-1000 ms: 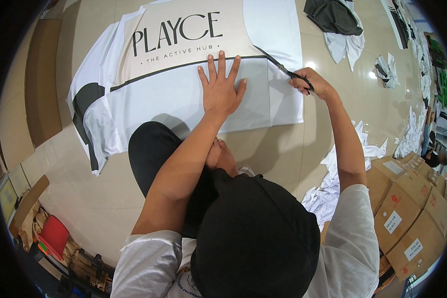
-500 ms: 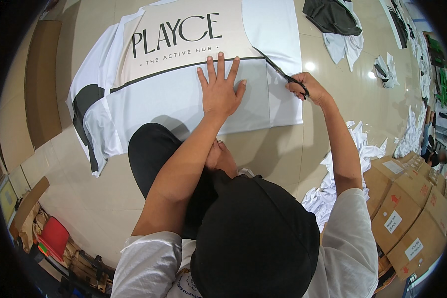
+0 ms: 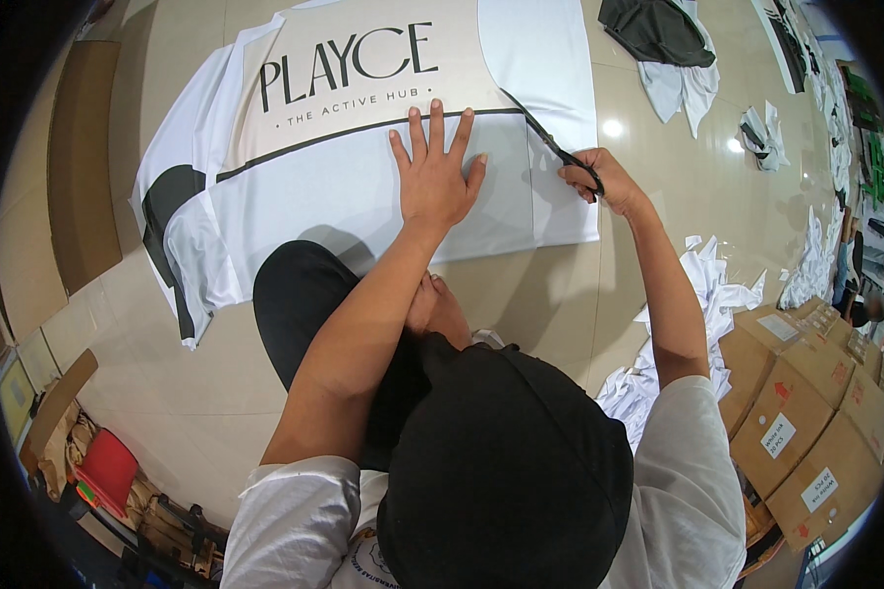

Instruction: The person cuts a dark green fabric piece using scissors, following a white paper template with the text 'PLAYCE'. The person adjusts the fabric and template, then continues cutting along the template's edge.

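A large white fabric sheet [image 3: 309, 206] with a printed beige panel [image 3: 363, 108] and a thin black border lies spread on the floor. My left hand [image 3: 436, 177] rests flat on it, fingers spread across the black line. In my right hand [image 3: 599, 182] I grip black-handled scissors [image 3: 560, 152] by their loops. Their blades point up and left, with the tip at the curved right edge of the beige panel. I cannot make out how far apart the blades are. At the fabric's left end a black-and-white part [image 3: 175, 196] lies rumpled.
White fabric scraps [image 3: 702, 285] are heaped on the right, beside stacked cardboard boxes [image 3: 791, 393]. A dark grey and white cloth piece [image 3: 658, 34] and a small scrap [image 3: 764, 137] lie on the tiles at the upper right. A brown cardboard sheet [image 3: 83, 167] stands at the left.
My right hand has shifted slightly left and down, with the scissors in it. My left hand has stayed almost in place on the fabric.
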Tool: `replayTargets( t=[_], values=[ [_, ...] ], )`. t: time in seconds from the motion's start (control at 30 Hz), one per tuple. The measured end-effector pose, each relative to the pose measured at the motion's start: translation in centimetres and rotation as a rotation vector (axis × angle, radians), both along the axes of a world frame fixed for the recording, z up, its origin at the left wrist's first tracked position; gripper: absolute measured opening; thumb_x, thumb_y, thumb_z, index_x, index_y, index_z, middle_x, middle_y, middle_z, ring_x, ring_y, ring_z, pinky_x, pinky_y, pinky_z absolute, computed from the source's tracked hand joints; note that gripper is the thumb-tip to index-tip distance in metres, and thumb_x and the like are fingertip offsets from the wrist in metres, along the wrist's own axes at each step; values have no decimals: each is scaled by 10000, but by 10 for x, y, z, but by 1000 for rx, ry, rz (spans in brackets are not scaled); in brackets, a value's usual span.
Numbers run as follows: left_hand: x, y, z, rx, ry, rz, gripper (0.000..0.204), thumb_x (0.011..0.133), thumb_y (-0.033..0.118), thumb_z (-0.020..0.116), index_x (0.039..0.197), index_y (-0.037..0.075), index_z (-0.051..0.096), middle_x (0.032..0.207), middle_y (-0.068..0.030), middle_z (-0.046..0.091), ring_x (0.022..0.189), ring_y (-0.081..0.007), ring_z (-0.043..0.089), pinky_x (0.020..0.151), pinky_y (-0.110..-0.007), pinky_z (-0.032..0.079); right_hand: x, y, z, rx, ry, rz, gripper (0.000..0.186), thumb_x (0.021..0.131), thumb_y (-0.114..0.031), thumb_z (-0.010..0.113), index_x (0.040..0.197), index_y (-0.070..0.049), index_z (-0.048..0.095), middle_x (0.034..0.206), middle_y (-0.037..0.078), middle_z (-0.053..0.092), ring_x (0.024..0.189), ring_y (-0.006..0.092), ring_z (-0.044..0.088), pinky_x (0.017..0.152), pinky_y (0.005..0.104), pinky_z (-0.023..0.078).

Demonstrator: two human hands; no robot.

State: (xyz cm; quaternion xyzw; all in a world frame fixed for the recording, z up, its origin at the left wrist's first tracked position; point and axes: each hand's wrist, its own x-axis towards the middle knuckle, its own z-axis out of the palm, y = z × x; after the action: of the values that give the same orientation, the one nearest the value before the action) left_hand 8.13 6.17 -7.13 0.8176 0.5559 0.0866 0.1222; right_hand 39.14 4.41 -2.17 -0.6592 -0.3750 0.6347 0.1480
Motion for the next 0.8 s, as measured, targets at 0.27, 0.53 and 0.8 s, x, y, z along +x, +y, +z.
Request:
replayTargets(
  t=[0.27,0.53,0.8],
  values=[
    [0,0,-1,8,-2,0,714,1135,552,500,1771,273,337,1829,-212,238,1681,-514,162,1306,-766,144,-2,-3,-1,10,-22,-3,257,942,-210,819,772,-67,688,625,-29,572,494,65,493,477,253,367],
    [0,0,-1,1,9,-4,718,1135,550,491,1776,271,325,1829,-212,234,1686,-511,147,1305,-768,145,-5,-8,-3,18,-35,-14,261,942,-223,825,781,-66,694,622,-27,577,491,65,497,477,253,369],
    [0,1,-2,-2,20,-3,723,1135,553,490,1779,274,315,1829,-208,234,1683,-511,155,1304,-767,148,-9,-11,-2,26,-40,-27,274,944,-241,830,784,-64,696,619,-27,577,494,69,505,479,256,380]
  ],
)
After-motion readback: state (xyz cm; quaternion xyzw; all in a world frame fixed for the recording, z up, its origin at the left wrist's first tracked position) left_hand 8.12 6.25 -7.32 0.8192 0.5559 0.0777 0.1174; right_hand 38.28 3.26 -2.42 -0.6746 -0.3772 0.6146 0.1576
